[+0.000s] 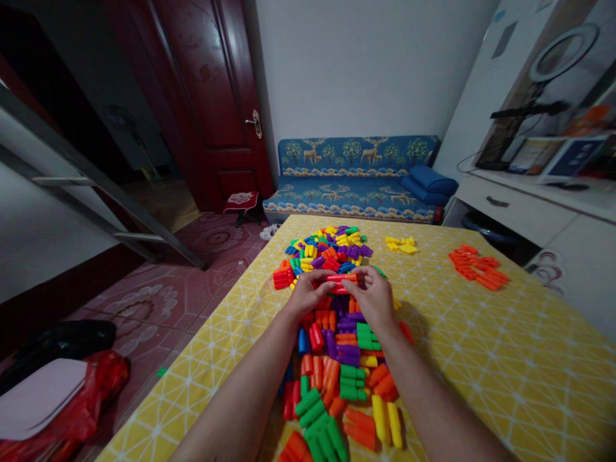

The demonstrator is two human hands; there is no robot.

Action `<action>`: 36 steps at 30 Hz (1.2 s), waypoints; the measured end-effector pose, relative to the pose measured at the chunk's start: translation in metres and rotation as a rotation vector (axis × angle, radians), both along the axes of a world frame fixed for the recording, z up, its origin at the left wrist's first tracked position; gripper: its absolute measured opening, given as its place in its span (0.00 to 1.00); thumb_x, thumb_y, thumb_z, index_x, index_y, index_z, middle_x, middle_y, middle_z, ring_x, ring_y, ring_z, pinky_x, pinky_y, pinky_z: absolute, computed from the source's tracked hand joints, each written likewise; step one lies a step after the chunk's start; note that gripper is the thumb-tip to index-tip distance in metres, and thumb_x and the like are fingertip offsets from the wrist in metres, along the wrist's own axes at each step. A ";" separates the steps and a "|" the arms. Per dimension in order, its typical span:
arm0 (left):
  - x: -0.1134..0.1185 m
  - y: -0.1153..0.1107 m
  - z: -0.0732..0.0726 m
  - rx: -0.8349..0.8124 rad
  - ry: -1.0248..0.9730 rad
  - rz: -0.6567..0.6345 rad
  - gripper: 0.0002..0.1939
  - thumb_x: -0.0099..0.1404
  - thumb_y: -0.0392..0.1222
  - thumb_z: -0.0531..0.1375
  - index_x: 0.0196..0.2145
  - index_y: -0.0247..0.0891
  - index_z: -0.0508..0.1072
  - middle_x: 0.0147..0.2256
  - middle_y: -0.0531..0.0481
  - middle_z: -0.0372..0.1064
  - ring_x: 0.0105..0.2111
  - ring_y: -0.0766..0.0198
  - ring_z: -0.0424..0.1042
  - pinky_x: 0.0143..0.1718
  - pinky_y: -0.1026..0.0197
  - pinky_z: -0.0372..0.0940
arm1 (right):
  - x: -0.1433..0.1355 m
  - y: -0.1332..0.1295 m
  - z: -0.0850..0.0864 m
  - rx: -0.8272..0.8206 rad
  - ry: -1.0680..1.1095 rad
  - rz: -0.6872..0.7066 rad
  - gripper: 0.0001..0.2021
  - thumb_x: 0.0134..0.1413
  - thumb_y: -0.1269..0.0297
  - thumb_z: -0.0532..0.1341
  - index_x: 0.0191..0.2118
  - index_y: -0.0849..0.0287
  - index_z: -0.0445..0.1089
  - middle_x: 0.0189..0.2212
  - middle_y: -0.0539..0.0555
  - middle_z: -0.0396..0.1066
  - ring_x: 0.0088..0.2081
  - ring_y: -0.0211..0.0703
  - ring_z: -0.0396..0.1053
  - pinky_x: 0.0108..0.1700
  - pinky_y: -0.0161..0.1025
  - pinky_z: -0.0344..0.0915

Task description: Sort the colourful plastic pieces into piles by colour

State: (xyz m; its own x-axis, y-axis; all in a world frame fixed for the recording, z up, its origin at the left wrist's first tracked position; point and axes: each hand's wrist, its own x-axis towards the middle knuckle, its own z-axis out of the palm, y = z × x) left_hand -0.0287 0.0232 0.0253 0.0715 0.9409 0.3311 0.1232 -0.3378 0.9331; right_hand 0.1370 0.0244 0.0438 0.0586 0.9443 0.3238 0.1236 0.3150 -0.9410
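Observation:
Over the pile, my left hand (pixel 310 294) pinches one end of a red plastic building block (pixel 337 283) between thumb and fingers. My right hand (pixel 374 296) grips the other end, where an orange piece (pixel 351 278) shows against the red one. Whether the two are joined I cannot tell. Under and around both hands lie many bullet-shaped blocks, among them a green block (pixel 353 383), a purple block (pixel 347 354) and a yellow block (pixel 380 417). A red block (pixel 283 278) rests just left of my left hand.
A yellow patterned cloth (pixel 462 359) covers the table. Orange blocks (pixel 479 266) are grouped at the right, with a small group of yellow blocks (pixel 402 244) farther back. Beyond the table stands a blue sofa (pixel 337 189); a white cabinet (pixel 524 212) is at the right.

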 end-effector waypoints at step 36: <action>-0.015 0.013 -0.006 0.096 -0.308 0.487 0.23 0.65 0.58 0.55 0.34 0.34 0.78 0.26 0.49 0.73 0.27 0.64 0.70 0.31 0.63 0.63 | -0.019 -0.041 0.017 0.265 -1.097 0.426 0.25 0.53 0.73 0.58 0.58 0.53 0.68 0.58 0.54 0.65 0.60 0.49 0.57 0.60 0.48 0.55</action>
State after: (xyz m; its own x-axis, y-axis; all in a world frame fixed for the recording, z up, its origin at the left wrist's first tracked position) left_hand -0.0440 0.0363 0.0191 -0.4752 0.8057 0.3535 0.0137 -0.3949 0.9186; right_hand 0.1182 -0.0170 0.0608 -0.6691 0.7178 0.1925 0.6562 0.6923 -0.3003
